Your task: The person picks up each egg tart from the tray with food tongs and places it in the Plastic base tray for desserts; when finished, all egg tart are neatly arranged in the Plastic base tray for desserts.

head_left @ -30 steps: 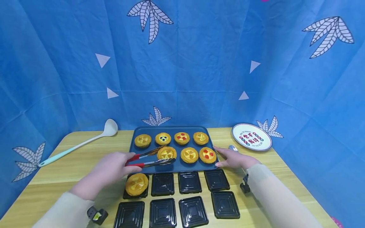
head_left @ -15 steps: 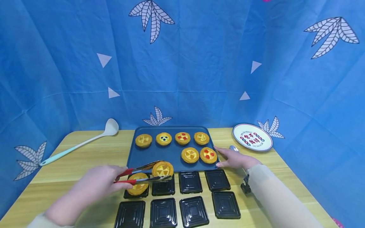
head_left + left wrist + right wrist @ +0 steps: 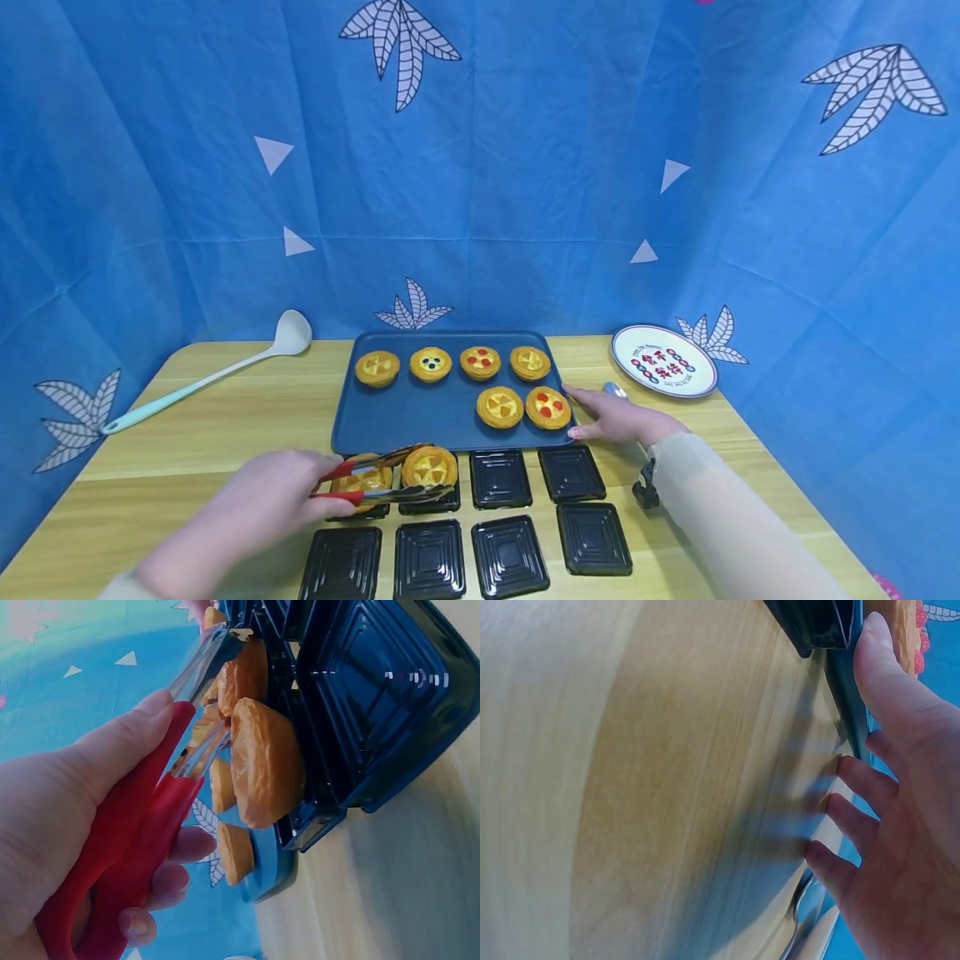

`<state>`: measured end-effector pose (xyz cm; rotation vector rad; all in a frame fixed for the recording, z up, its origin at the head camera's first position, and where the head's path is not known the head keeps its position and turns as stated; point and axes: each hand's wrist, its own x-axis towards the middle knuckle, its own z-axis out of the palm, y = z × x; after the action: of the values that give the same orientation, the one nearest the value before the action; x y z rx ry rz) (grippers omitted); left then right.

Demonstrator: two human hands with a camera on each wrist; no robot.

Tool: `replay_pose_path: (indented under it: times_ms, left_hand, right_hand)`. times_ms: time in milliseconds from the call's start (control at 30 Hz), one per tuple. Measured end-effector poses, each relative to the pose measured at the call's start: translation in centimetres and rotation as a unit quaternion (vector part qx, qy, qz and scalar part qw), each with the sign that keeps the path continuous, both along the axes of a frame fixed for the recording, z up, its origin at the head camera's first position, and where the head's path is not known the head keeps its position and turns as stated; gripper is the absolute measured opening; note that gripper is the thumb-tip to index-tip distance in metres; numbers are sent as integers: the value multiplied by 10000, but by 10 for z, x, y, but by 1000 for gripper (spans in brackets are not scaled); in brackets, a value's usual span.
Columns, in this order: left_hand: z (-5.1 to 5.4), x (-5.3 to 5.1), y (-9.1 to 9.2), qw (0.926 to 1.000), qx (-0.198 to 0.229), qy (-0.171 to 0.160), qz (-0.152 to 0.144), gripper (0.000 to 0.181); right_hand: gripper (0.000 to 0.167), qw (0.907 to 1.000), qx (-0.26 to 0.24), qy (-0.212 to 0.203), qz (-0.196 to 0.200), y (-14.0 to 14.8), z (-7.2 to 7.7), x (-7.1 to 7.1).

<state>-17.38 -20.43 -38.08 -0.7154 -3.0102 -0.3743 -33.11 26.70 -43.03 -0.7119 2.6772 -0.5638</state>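
My left hand (image 3: 273, 492) grips red-handled tongs (image 3: 139, 832), whose metal ends lie either side of a fruit-topped egg tart (image 3: 429, 468). That tart is over the second small black square tray (image 3: 447, 504) of the back row; whether it touches the bottom I cannot tell. Another egg tart (image 3: 266, 765) sits in the first black tray, partly behind the tongs in the head view. My right hand (image 3: 618, 417) touches the right edge of the blue baking tray (image 3: 412, 421), its thumb at the near corner. Several tarts, including a red-topped one (image 3: 548, 407), lie on it.
More black square trays (image 3: 510, 554) stand in two rows near the front. A white ladle (image 3: 291, 333) with a mint handle lies at the left. Beyond my right hand are a metal spoon (image 3: 614, 390) and a printed plate (image 3: 664, 361). A blue curtain (image 3: 480, 183) hangs behind.
The left hand has brought the tongs and the egg tart from the baking tray toward the front, then lowered them at the second black tray. The right hand has stayed put.
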Motion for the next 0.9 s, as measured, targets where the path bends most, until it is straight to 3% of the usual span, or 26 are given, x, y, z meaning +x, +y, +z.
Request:
replay_pose_path:
  times_ms: [133, 233, 300, 433, 567, 667, 900]
  left_hand:
    - [6, -1, 3, 9996, 55, -116, 260, 46]
    - [17, -3, 5, 9984, 198, -118, 516, 53]
    - [26, -8, 6, 9980, 356, 16, 521, 54]
    - [45, -23, 12, 9975, 475, 385, 341, 62]
    - [57, -46, 32, 9986, 220, 333, 354, 66]
    - [55, -63, 51, 9994, -32, 209, 265, 57]
    - [25, -89, 90, 9994, -226, -163, 190, 45]
  right_hand:
    - [87, 10000, -8, 10, 30, 0, -1, 1]
    - [87, 10000, 2, 7, 42, 0, -1, 1]
    - [87, 10000, 3, -52, -8, 0, 0, 1]
    - [87, 9997, 9, -180, -164, 0, 1, 1]
    - [87, 9996, -20, -203, -175, 0, 0, 0]
    - [87, 9996, -60, -218, -150, 0, -1, 0]
    - [88, 9994, -54, -265, -215, 0, -3, 0]
